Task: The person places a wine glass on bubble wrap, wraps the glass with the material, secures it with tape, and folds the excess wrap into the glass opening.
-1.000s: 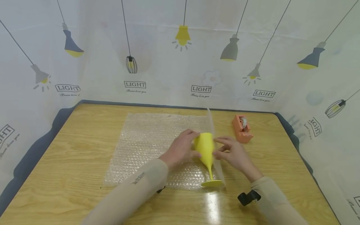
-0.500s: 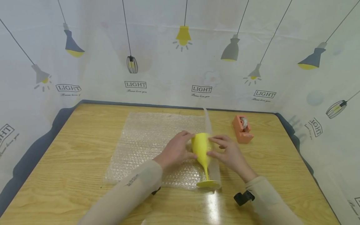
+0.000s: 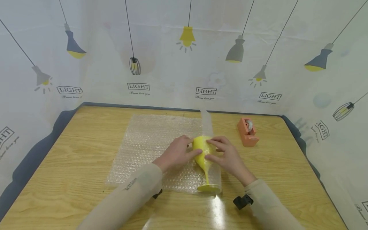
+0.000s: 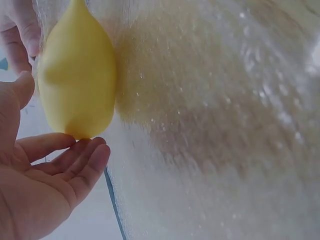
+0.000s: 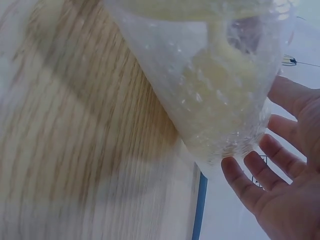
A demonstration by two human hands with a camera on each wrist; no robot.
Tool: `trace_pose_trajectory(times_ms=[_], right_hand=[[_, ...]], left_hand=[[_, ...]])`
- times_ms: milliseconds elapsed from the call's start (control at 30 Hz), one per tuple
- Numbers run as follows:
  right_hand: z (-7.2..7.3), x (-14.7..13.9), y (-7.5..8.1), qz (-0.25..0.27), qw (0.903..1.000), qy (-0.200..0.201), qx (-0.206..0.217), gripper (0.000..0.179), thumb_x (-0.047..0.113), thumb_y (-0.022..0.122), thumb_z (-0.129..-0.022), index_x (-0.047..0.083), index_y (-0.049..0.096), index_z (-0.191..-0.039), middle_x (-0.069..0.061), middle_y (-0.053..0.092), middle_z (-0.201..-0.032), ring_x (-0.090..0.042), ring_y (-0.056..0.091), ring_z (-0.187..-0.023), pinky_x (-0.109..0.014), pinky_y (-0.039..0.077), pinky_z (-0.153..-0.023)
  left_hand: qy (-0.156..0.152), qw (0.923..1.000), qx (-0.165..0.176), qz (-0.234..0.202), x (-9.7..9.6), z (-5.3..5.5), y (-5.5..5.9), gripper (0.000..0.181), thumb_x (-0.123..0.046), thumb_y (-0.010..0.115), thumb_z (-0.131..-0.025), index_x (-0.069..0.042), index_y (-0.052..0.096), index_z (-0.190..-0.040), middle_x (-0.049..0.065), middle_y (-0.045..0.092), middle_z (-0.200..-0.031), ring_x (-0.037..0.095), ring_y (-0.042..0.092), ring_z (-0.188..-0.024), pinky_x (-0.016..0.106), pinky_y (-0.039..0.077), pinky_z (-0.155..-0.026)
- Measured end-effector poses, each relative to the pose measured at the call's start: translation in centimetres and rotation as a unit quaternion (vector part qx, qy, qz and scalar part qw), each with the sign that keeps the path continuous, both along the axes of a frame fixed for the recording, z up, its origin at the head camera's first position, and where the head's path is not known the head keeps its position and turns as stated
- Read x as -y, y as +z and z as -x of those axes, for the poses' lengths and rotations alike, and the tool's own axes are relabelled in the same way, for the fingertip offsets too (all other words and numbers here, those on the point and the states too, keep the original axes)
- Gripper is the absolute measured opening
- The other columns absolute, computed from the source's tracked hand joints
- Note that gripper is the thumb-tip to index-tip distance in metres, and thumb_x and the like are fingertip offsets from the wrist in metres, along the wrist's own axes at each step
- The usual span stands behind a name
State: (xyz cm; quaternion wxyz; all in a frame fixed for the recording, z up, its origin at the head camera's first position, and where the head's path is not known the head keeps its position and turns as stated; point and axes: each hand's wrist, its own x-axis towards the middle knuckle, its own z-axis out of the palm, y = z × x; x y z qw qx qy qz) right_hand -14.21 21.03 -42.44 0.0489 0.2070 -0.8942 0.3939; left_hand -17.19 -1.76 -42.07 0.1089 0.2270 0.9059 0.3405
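A yellow goblet (image 3: 199,161) lies on its side on the right part of a clear bubble wrap sheet (image 3: 152,137), its base toward me. My left hand (image 3: 174,152) holds the goblet's bowl, thumb across it and fingers at its rim. In the left wrist view, the bowl (image 4: 80,80) shows beside those fingers. My right hand (image 3: 228,158) holds the sheet's right edge folded up over the goblet, thumb and fingertips against the bowl. Seen from the right wrist, the raised wrap (image 5: 215,105) covers the goblet, blurring its outline.
A coral tape dispenser (image 3: 248,132) with a roll of tape stands to the right, behind my right hand. The wooden table (image 3: 72,153) ends at a dark blue edge before a white curtain (image 3: 166,70) printed with lamps.
The goblet has rolled a little to the left, with both hands moving along. The bubble wrap's right edge, upright before, now leans over the goblet's right side.
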Motion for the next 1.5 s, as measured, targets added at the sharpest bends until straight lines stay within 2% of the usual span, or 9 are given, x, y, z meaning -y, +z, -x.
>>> trace_pose_trajectory(times_ms=[100, 267, 333, 433, 533, 700, 900, 1267, 1500], right_hand=[[0.0, 0.2, -0.1, 0.0, 1.0, 0.0, -0.005, 0.055, 0.012, 0.086, -0.085, -0.001, 0.066, -0.135, -0.019, 0.057, -0.135, -0.038, 0.057, -0.122, -0.049, 0.06, -0.094], [0.0, 0.7, -0.1, -0.007, 1.0, 0.002, -0.006, 0.056, 0.014, 0.086, -0.085, 0.001, 0.065, -0.135, -0.018, 0.057, -0.134, -0.037, 0.057, -0.121, -0.05, 0.059, -0.094], [0.0, 0.9, 0.0, -0.009, 0.9999, 0.004, -0.009, 0.056, 0.014, 0.086, -0.085, 0.0, 0.065, -0.135, -0.018, 0.058, -0.134, -0.036, 0.057, -0.12, -0.05, 0.059, -0.093], [0.1, 1.1, 0.1, -0.011, 0.9998, 0.006, -0.019, 0.056, 0.013, 0.087, -0.084, 0.0, 0.066, -0.134, -0.019, 0.058, -0.133, -0.036, 0.058, -0.119, -0.05, 0.059, -0.093], [0.1, 1.3, 0.1, -0.011, 0.9994, 0.008, -0.031, 0.058, 0.012, 0.088, -0.082, -0.002, 0.065, -0.134, -0.02, 0.058, -0.132, -0.037, 0.058, -0.119, -0.051, 0.059, -0.091], [-0.1, 1.5, 0.1, -0.01, 0.9993, 0.003, -0.037, 0.067, 0.011, 0.088, -0.081, -0.008, 0.058, -0.138, -0.024, 0.054, -0.135, -0.039, 0.057, -0.119, -0.051, 0.059, -0.092], [-0.1, 1.3, 0.1, -0.001, 0.9998, -0.012, -0.016, 0.072, 0.011, 0.088, -0.083, -0.012, 0.052, -0.142, -0.029, 0.046, -0.144, -0.042, 0.054, -0.126, -0.051, 0.057, -0.096], [-0.3, 0.9, 0.3, -0.03, 0.9995, -0.01, -0.002, 0.074, 0.019, 0.086, -0.084, -0.007, 0.052, -0.144, -0.027, 0.045, -0.152, -0.044, 0.053, -0.13, -0.05, 0.057, -0.098], [-0.3, 1.4, 0.2, -0.04, 0.9991, -0.008, -0.013, 0.074, 0.019, 0.088, -0.083, -0.007, 0.054, -0.143, -0.026, 0.048, -0.151, -0.043, 0.05, -0.133, -0.05, 0.057, -0.097]], left_hand=[[0.016, 0.9993, 0.015, -0.03, -0.1, -0.1, 0.0, 0.05, -0.049, 0.067, -0.098, -0.013, 0.068, -0.132, 0.01, 0.068, -0.119, 0.026, 0.065, -0.108, 0.042, 0.058, -0.093], [0.056, 0.995, 0.06, -0.058, -0.1, -0.5, -0.3, 0.064, -0.05, 0.07, -0.096, -0.009, 0.058, -0.143, 0.012, 0.063, -0.14, 0.031, 0.062, -0.127, 0.047, 0.053, -0.106], [0.073, 0.9933, 0.07, -0.056, 0.0, -0.5, -0.4, 0.064, -0.054, 0.069, -0.095, -0.007, 0.061, -0.139, 0.013, 0.065, -0.138, 0.032, 0.063, -0.125, 0.047, 0.054, -0.103], [0.088, 0.9924, 0.072, -0.046, -0.1, -0.5, -0.6, 0.06, -0.062, 0.065, -0.095, -0.007, 0.07, -0.116, 0.011, 0.073, -0.113, 0.024, 0.07, -0.099, 0.039, 0.06, -0.085], [0.092, 0.9926, 0.071, -0.038, -0.3, -0.4, -0.8, 0.058, -0.066, 0.062, -0.094, -0.008, 0.068, -0.09, 0.002, 0.065, -0.079, 0.014, 0.057, -0.067, 0.029, 0.051, -0.06], [0.098, 0.9887, 0.099, -0.056, -0.8, -0.3, -0.5, 0.056, -0.064, 0.066, -0.093, -0.01, 0.065, -0.079, -0.003, 0.052, -0.063, 0.009, 0.042, -0.051, 0.022, 0.036, -0.044], [0.113, 0.9855, 0.115, -0.054, -1.4, -0.4, 0.0, 0.053, -0.061, 0.068, -0.091, -0.01, 0.065, -0.08, -0.002, 0.054, -0.063, 0.009, 0.042, -0.049, 0.022, 0.034, -0.042], [0.117, 0.9866, 0.108, -0.036, -1.4, -0.4, 0.4, 0.054, -0.062, 0.068, -0.092, -0.01, 0.066, -0.079, -0.003, 0.052, -0.062, 0.009, 0.04, -0.052, 0.022, 0.033, -0.045], [0.105, 0.9867, 0.12, -0.031, -0.8, -0.3, 0.3, 0.056, -0.064, 0.066, -0.092, -0.009, 0.069, -0.084, 0.004, 0.064, -0.079, 0.012, 0.052, -0.062, 0.026, 0.047, -0.057]])
